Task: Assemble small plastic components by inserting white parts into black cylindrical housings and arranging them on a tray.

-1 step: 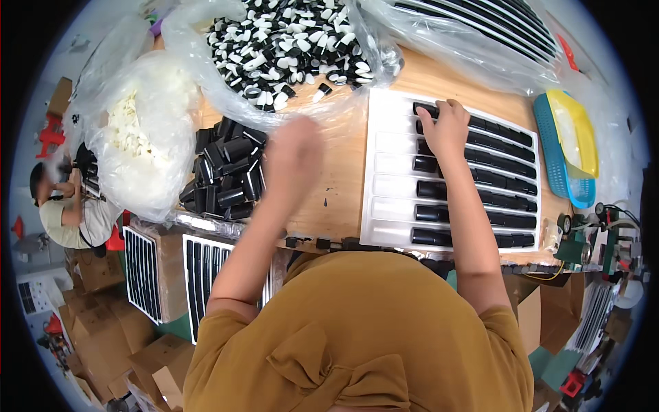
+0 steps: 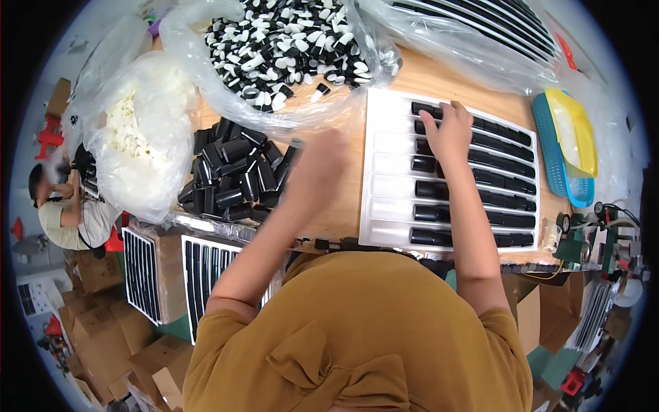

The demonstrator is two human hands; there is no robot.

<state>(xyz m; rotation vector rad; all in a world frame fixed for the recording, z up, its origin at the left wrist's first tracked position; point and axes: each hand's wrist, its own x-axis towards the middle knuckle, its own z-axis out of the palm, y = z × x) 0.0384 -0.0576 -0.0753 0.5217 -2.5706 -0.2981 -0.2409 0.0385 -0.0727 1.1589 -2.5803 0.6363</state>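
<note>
A white moulded tray (image 2: pixel 384 185) with long parallel grooves lies on the table in front of me, and short black tubes (image 2: pixel 432 213) fill the middle and right of its rows. My right hand (image 2: pixel 449 137) rests over the far rows, its thumb and fingers bent about a black tube (image 2: pixel 424 108) in the farthest one. Between the tray and a loose heap of black tubes (image 2: pixel 237 151), my left hand (image 2: pixel 319 172) hovers, smeared by motion. A dark tube shows against its left side; whether the fingers hold anything is hidden.
A clear plastic bag with small black pieces with white oval ends (image 2: pixel 288 55) lies at the back. At left sits a bag of cream-coloured pieces (image 2: pixel 130 130). Blue and yellow baskets (image 2: pixel 573 137) stand right of the tray. Another person (image 2: pixel 72 213) works far left.
My left hand has moved right, away from the tube heap and toward the tray, uncovering more tubes. My right hand stays nearly where it was on the far rows.
</note>
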